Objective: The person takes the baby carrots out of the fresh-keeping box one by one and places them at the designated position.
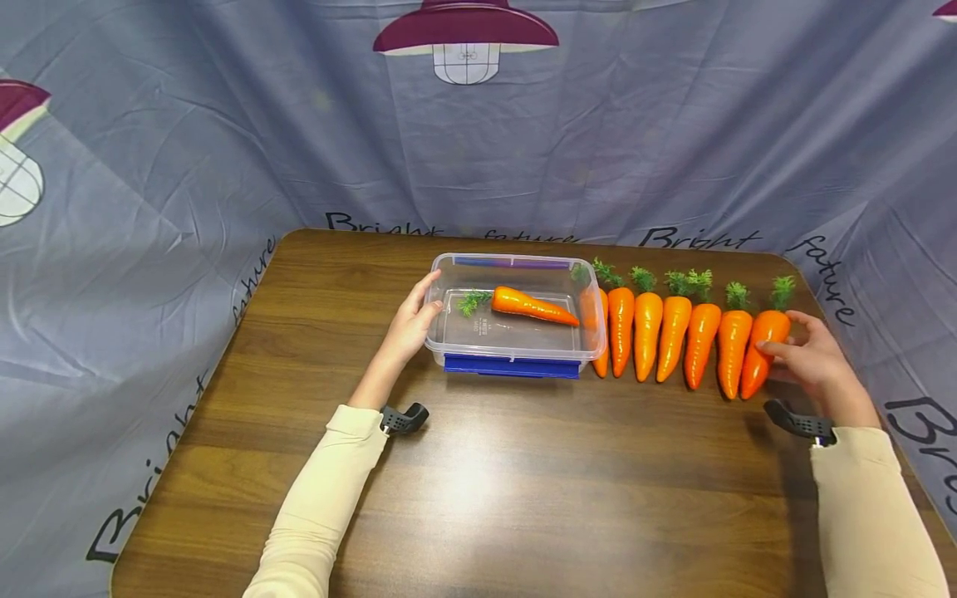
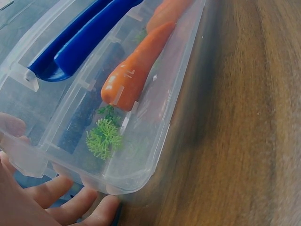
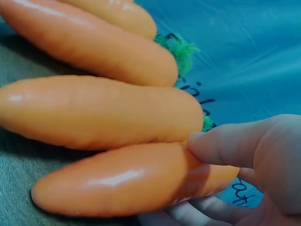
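Note:
A clear plastic food container (image 1: 516, 347) with blue clip flaps stands on the table, and one orange carrot (image 1: 532, 306) with a green top lies inside it. My left hand (image 1: 409, 324) grips its left end, thumb at the rim and fingers along the outer wall (image 2: 127, 183). To its right lies a row of several carrots (image 1: 703, 336), tops toward the back. At the row's right end my right hand (image 1: 815, 361) holds the last carrot (image 3: 127, 181), thumb on top and fingers around its lower side. That carrot lies close against its neighbour (image 3: 103, 110).
The brown wooden table (image 1: 463, 490) reaches toward me. A grey-blue curtain (image 1: 299, 108) with printed lamps and lettering hangs behind it and along both sides. The leftmost carrot of the row is partly seen through the container's right wall.

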A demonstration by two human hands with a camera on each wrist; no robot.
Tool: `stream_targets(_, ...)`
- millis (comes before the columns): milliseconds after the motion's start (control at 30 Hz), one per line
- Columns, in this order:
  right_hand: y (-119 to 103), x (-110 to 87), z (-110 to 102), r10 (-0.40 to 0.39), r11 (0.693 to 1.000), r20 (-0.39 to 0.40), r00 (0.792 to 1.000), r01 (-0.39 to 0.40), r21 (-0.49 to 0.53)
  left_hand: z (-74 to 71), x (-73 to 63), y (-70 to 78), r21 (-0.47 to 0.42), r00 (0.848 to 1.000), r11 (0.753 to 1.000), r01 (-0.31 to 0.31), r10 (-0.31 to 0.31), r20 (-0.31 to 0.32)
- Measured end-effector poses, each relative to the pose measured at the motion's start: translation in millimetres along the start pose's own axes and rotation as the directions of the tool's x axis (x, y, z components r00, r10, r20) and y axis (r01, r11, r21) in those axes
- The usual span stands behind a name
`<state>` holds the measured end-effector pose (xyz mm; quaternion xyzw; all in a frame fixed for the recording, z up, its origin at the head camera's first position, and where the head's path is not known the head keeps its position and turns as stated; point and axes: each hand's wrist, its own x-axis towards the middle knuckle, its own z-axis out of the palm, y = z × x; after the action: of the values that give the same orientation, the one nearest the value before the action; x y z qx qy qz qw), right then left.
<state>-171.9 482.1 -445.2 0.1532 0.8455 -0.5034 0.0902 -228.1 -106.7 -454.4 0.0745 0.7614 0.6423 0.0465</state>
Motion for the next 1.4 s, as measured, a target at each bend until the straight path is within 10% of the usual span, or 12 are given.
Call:
stream_targets(1000, -2.4, -3.1, -4.4, 0.062, 0.995, 0.036, 0.997, -0.059, -0.08, 0.8, 3.3, -4.3, 0.001, 1.0, 1.0, -0.031, 0.031, -0.003)
stream_targets(1400, -32.6, -2.7, -11.8, 0.004, 0.99, -0.082, 0.997, -0.016, -0.14, -0.5, 3.1, -4.7, 0.04, 1.0, 0.999, -0.024, 0.024, -0.001)
